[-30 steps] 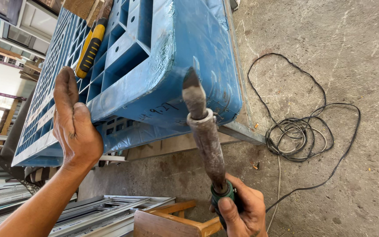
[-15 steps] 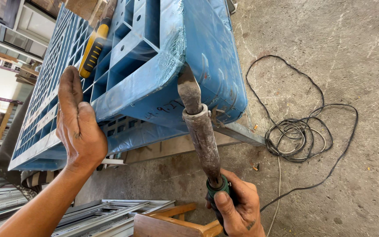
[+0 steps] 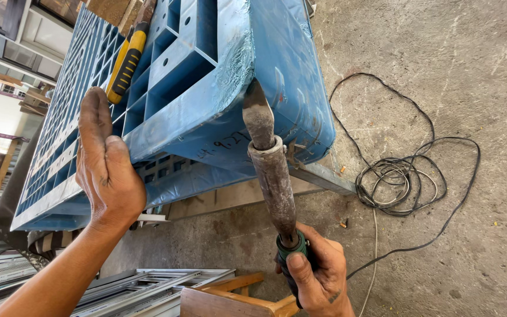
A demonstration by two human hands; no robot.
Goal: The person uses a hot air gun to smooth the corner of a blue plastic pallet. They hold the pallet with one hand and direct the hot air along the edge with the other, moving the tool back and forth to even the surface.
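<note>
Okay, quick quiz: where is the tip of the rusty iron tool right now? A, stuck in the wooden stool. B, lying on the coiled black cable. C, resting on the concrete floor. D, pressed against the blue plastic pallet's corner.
D: the right hand holds the rusty iron tool with its tip against the blue plastic pallet at its scarred corner.

Bright, even daylight; the pallet (image 3: pixel 206 88) throws shade on the floor (image 3: pixel 453 70) below it; far left background overexposed; focus sharp throughout; wide-angle stretch at the edges

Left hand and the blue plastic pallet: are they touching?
Touching. The head view shows the left hand laid flat on the blue plastic pallet, fingers pressed against its edge with no gap visible.
</note>
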